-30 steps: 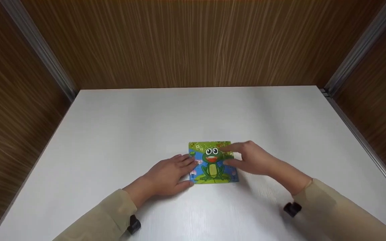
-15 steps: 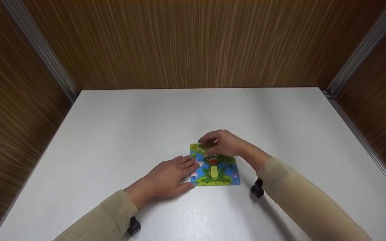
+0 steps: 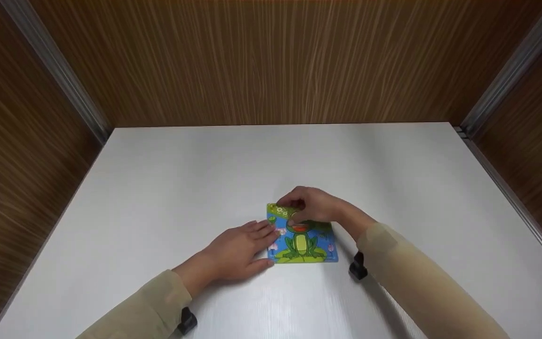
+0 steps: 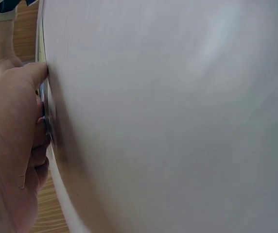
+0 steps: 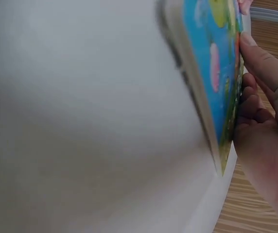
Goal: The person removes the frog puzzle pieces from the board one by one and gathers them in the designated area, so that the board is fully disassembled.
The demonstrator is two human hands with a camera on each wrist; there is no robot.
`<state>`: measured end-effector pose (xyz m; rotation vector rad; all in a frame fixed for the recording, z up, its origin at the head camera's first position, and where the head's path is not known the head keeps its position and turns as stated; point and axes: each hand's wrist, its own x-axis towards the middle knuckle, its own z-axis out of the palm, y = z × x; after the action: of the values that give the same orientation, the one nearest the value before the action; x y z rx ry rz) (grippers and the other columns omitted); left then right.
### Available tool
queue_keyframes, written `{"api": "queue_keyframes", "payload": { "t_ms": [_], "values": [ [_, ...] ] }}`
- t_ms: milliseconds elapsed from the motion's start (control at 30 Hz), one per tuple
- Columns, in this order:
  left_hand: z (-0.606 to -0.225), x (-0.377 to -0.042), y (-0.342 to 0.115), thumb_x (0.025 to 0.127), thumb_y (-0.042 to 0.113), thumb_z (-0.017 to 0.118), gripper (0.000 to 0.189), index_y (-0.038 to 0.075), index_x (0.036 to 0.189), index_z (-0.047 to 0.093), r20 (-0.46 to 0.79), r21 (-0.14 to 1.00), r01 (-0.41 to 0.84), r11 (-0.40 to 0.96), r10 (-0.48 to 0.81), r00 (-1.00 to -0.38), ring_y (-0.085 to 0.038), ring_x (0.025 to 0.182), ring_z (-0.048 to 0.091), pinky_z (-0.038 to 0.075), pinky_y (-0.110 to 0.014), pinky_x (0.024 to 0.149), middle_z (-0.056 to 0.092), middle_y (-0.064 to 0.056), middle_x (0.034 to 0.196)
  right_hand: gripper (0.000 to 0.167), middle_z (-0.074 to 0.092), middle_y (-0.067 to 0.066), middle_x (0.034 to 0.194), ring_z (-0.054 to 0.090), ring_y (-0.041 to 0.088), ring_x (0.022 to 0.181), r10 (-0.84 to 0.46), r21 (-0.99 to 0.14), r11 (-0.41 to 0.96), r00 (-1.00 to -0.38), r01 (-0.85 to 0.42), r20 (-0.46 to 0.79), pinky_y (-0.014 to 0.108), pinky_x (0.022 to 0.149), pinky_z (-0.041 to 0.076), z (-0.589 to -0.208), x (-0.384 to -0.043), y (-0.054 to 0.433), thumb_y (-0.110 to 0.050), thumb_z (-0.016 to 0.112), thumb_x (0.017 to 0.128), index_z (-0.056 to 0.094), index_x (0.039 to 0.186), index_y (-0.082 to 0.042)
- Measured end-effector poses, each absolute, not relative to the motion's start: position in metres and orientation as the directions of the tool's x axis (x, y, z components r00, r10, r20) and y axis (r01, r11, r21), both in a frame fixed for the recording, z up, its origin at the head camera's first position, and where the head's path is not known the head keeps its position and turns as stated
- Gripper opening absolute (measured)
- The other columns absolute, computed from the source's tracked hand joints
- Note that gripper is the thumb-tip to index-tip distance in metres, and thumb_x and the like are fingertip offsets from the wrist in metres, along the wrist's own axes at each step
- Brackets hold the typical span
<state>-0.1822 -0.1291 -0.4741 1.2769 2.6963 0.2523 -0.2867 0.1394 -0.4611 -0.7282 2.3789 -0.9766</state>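
A square puzzle board [image 3: 302, 245] with a green frog on a blue and green picture lies flat on the white table. Straight fingers of my left hand [image 3: 240, 249] rest along its left edge, the thumb at the lower left corner. My right hand [image 3: 311, 205] is over the upper part, covering the frog's eyes. Its thumb [image 5: 255, 53] touches the picture near the frog's mouth, while bent fingers reach the top left area. Whether they pinch a piece, I cannot tell. In the right wrist view the board's thick pale side [image 5: 192, 82] shows.
The white table [image 3: 195, 179] stretches around the board on all sides. Behind it rises a brown wood-grain panel [image 3: 271, 61], with similar panels at left and right. A black wrist camera mount [image 3: 358, 267] hangs under the right sleeve.
My right hand has moved left across the board, from its right side to over the frog's face, then settled slightly lower. The left hand stays at the left edge.
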Motion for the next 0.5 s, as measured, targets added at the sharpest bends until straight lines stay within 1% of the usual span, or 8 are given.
{"api": "queue_keyframes", "payload": {
  "t_ms": [167,333,500],
  "values": [
    [-0.4738,-0.1796,-0.1326,0.111,0.053,0.041,0.07,0.01,0.166,0.036,-0.081,0.22,0.738,0.638,0.766,-0.638,-0.024,0.159,0.028,0.024,-0.042,0.128,0.037,-0.007,0.169,0.047,0.065,-0.002,0.126,0.061,0.019,0.115,-0.627,-0.741,0.602,-0.75,-0.296,-0.21,0.039,0.107,0.051,-0.4632,-0.2847,0.1365,-0.015,0.086,0.092,0.074,0.137,-0.021],
    [-0.4717,-0.1795,-0.1351,0.111,0.055,0.039,0.071,0.012,0.167,0.033,-0.1,0.214,0.73,0.649,0.758,-0.644,-0.021,0.16,0.025,0.022,-0.041,0.129,0.033,-0.005,0.17,0.045,0.064,-0.002,0.125,0.06,0.019,0.114,-0.631,-0.745,0.595,-0.75,-0.301,-0.2,0.04,0.107,0.051,-0.4621,-0.2834,0.133,-0.014,0.085,0.093,0.075,0.136,-0.022],
    [-0.4705,-0.1812,-0.1374,0.111,0.054,0.039,0.07,0.012,0.167,0.033,-0.085,0.208,0.732,0.649,0.757,-0.647,-0.022,0.16,0.025,0.022,-0.04,0.129,0.033,-0.005,0.17,0.044,0.063,0.0,0.126,0.059,0.021,0.114,-0.631,-0.75,0.591,-0.75,-0.299,-0.199,0.042,0.107,0.05,-0.4601,-0.2856,0.1297,-0.015,0.084,0.093,0.075,0.136,-0.022]
  ]
}}
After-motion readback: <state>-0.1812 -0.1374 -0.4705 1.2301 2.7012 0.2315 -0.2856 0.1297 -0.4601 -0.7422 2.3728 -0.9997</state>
